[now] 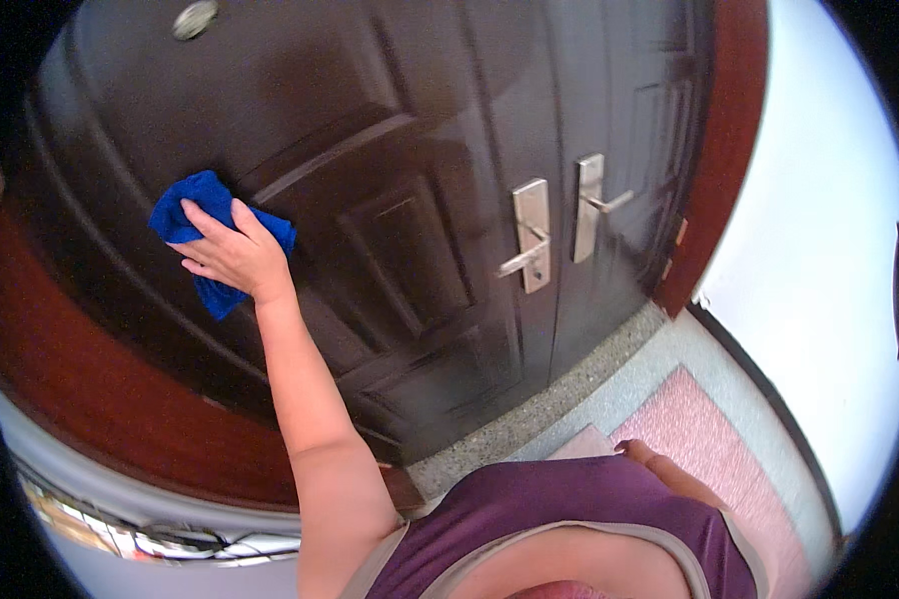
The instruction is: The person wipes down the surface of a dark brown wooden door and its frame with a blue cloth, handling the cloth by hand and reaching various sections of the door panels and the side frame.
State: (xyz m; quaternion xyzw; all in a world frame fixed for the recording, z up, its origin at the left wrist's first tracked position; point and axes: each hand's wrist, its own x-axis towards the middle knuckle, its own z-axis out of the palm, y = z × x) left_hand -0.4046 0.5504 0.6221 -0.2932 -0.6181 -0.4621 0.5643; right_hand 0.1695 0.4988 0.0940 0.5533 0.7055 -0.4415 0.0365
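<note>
My left hand (232, 251) presses a blue cloth (202, 196) flat against a dark brown panelled door (300, 90). Its fingers spread over the cloth, and folds of it stick out above, below and beside the palm. This arm is stretched up to the door's left part. Low at my side, my right hand (633, 448) shows only in part past my purple top, over the pink floor. Whether it holds anything is hidden.
Two metal lever handles on plates, a left one (533, 236) and a right one (589, 208), jut from adjoining door leaves. A round fitting (195, 19) sits higher up. A red-brown frame (727, 150), white wall (831, 187) and speckled stone sill (539, 415) border the door.
</note>
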